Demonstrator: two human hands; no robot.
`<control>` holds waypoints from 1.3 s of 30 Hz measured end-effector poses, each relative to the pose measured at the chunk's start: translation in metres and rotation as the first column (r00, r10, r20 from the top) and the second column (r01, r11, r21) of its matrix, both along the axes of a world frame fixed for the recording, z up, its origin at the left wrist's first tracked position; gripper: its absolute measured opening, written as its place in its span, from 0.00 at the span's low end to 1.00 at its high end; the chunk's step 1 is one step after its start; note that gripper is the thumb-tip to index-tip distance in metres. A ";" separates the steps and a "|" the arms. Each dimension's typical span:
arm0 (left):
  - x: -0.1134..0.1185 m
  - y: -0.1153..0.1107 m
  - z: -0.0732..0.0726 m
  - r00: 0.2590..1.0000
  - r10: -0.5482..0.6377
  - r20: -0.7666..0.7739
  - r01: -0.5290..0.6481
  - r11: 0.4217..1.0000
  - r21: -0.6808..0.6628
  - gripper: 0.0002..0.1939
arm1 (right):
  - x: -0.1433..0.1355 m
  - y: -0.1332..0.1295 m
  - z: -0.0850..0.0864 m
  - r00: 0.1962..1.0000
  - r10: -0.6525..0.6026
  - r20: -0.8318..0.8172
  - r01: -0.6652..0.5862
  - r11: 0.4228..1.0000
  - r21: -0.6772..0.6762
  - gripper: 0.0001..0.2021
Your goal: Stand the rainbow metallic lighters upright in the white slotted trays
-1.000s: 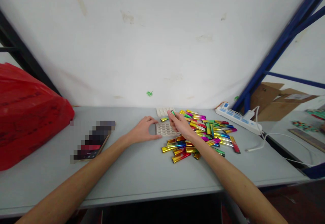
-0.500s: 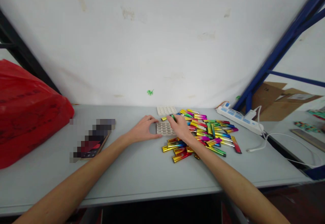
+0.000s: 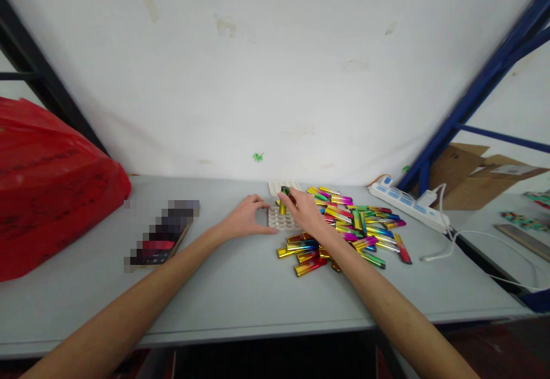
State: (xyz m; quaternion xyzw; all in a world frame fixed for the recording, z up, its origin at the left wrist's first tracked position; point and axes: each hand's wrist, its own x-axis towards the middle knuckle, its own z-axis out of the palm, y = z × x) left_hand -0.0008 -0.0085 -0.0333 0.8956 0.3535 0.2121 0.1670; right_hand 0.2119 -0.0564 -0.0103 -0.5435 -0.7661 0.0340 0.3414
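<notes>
A pale tray with rows of holes (image 3: pixel 284 224) lies flat on the table. My left hand (image 3: pixel 243 217) spans its left end, fingertips at the far corner and thumb at the near one, gripping it. Above the tray, my right hand (image 3: pixel 303 208) pinches a gold lighter (image 3: pixel 282 208), dark top up, roughly upright. Whether its lower end sits in a hole I cannot tell. Beside and beneath my right forearm spreads a loose pile of shiny multicoloured lighters (image 3: pixel 339 214), partly covered by the arm.
Behind the first tray, a second pale tray (image 3: pixel 275 186) lies near the wall. A phone (image 3: pixel 161 247), partly pixelated, is on the left, beyond it a red plastic bag (image 3: pixel 55 195). At right are a white power strip (image 3: pixel 408 202) with cables, a blue frame (image 3: pixel 472 92) and cardboard boxes (image 3: pixel 455 175).
The lighter in my right hand has turned from lying tilted to roughly upright over the tray. My left hand keeps its place at the tray. The whole view has shifted slightly.
</notes>
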 end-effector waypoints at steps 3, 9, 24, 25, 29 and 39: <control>0.000 0.001 0.000 1.000 0.005 0.019 -0.004 1.000 -0.021 0.41 | -0.002 0.007 -0.004 0.998 0.020 0.067 -0.019 1.000 -0.019 0.13; 0.000 0.006 -0.007 0.999 -0.012 0.044 0.013 1.000 -0.026 0.38 | -0.004 0.018 -0.015 0.964 0.096 0.247 -0.078 0.993 -0.083 0.10; -0.011 0.007 0.007 0.997 -0.070 -0.034 0.071 0.997 0.023 0.36 | 0.040 0.026 -0.019 0.906 0.078 0.417 -0.064 0.997 -0.049 0.16; -0.011 0.007 0.006 0.997 -0.074 -0.031 0.075 0.997 0.030 0.36 | 0.041 0.028 -0.020 0.897 0.076 0.435 -0.053 0.996 -0.065 0.17; -0.010 0.006 0.007 0.996 -0.082 -0.033 0.083 0.996 0.034 0.34 | 0.038 0.030 -0.020 0.886 -0.006 0.464 0.059 0.993 -0.101 0.17; -0.010 0.007 0.005 0.995 -0.094 -0.030 0.095 0.995 0.036 0.35 | 0.044 0.023 -0.012 0.887 -0.105 0.449 0.175 0.977 -0.118 0.12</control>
